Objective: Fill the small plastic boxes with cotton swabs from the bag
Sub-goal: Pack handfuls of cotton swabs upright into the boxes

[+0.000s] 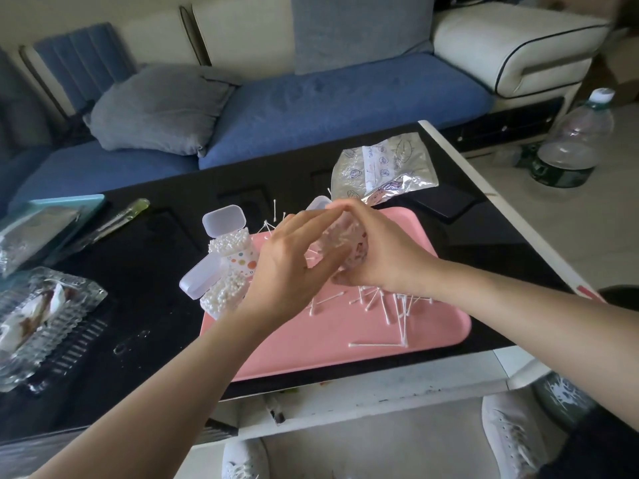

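Over pink tray (304, 344), right hand (378, 252) grips box (345, 236), left hand (294, 261) touches it.

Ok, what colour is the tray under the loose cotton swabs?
The tray is pink, seen in the head view.

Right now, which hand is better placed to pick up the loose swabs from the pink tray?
Probably the left hand: its fingers are straight and seem to hold nothing. The right hand grips the small box. The loose swabs lie on the tray near both.
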